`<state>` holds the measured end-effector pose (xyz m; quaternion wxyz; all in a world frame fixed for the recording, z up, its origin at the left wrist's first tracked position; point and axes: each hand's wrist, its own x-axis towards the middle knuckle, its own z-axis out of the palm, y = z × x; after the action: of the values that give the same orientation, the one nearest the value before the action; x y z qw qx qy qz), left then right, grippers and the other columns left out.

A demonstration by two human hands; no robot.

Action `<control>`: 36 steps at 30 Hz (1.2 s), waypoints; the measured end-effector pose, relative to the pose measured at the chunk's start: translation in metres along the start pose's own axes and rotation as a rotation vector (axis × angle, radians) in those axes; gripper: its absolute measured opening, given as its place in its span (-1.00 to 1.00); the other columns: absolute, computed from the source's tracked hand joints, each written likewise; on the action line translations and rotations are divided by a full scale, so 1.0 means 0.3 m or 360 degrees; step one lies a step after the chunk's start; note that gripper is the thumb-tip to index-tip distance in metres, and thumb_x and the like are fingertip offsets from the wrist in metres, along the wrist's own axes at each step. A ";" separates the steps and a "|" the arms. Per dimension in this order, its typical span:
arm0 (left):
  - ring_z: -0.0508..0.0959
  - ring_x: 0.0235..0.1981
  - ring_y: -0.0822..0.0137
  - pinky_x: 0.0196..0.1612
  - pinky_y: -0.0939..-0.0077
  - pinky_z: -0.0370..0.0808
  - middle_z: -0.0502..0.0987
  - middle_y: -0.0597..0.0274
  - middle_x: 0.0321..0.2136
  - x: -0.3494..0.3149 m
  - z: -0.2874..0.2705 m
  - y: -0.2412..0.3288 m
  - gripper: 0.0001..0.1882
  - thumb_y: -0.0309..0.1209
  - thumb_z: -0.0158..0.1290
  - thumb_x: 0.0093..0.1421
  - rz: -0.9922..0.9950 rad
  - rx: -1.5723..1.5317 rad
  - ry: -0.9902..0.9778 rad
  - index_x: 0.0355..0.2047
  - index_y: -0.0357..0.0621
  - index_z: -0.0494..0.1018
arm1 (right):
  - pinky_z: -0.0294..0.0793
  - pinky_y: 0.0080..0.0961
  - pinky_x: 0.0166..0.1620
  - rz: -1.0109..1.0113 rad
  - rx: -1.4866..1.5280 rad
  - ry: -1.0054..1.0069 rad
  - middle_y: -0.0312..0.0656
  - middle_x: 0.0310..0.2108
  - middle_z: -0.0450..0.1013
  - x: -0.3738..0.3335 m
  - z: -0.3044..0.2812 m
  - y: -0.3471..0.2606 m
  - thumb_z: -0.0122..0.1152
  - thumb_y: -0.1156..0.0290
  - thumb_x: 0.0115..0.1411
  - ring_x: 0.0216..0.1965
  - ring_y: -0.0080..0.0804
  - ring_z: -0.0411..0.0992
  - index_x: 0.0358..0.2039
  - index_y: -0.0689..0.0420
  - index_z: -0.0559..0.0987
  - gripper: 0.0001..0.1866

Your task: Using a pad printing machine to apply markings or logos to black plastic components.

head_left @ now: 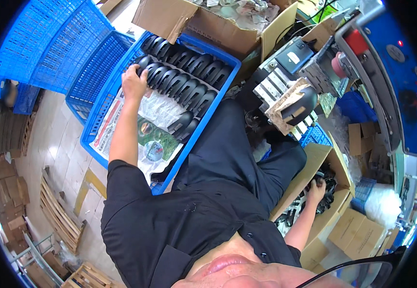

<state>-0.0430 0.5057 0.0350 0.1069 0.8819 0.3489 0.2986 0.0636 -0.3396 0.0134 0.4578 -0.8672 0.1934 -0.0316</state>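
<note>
"What is the head view showing around the left hand?"

"The left hand (134, 84) is pinching the end shell (144, 62) between thumb and fingers. That black piece is sitting at the near end of a row of shells (182, 86), which is stretching away to the hand's right. A second row is lying just beyond it, and the blue crate (89, 145) is holding them all. Below the hand, newspaper (163, 115) is lining the crate."

"And the right hand?"

"The right hand (316, 190) is reaching down into a cardboard box (292, 178), and its fingers are touching small dark parts (331, 185). I can't tell whether they are gripping one; the parts are hiding the fingertips."

"Is anything standing between the hands?"

"Yes, a fixture (272, 85) is standing up and to the left of the right hand, and a larger black shell (304, 105) is resting on its near side."

"Which step are you seeing?"

"I'm judging it as handling pieces on both sides at once: the left hand is placing or picking a shell in the row, while the right is feeling for a part. The next move is probably calling for a clean left-hand release or lift, without knocking the neighbouring shells, and a sure right-hand pinch on a single part."
</note>
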 end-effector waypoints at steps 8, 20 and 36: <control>0.56 0.14 -0.09 0.26 0.08 0.47 0.66 -0.03 0.06 0.176 0.089 -0.043 -0.55 -0.18 0.31 0.28 -0.0099 0.0318 -0.0338 0.09 -0.11 0.57 | 0.36 -0.06 0.39 0.0494 -0.1418 -0.0271 0.37 0.25 0.45 -0.178 -0.115 0.330 0.52 0.08 0.07 0.30 0.26 0.42 0.44 0.25 0.36 -0.02; 0.51 0.24 -0.08 0.29 0.08 0.49 0.58 -0.01 0.16 0.256 0.137 -0.105 -0.60 -0.20 0.22 0.35 -0.0118 0.0608 -0.0430 0.12 -0.10 0.56 | 0.59 -0.13 0.06 0.0489 -0.1141 -0.0261 0.16 -0.08 0.67 -0.250 -0.077 0.414 0.59 0.19 0.03 -0.04 0.13 0.66 0.08 0.21 0.64 -0.38; 0.61 0.04 -0.08 0.19 0.06 0.49 0.67 -0.05 -0.06 -0.158 0.035 0.232 -0.75 -0.38 0.27 0.24 0.0331 -0.0292 0.0116 -0.13 -0.24 0.63 | 0.54 -0.51 -0.25 0.0321 -0.0228 -0.0077 -0.18 -0.25 0.64 -0.077 -0.212 0.141 0.08 0.80 -0.01 -0.35 -0.46 0.57 0.20 0.33 0.58 -0.33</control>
<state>-0.0256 0.4227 0.0329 0.1428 0.8883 0.2305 0.3706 0.0145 -0.4023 0.0188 0.4000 -0.8743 0.2703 0.0495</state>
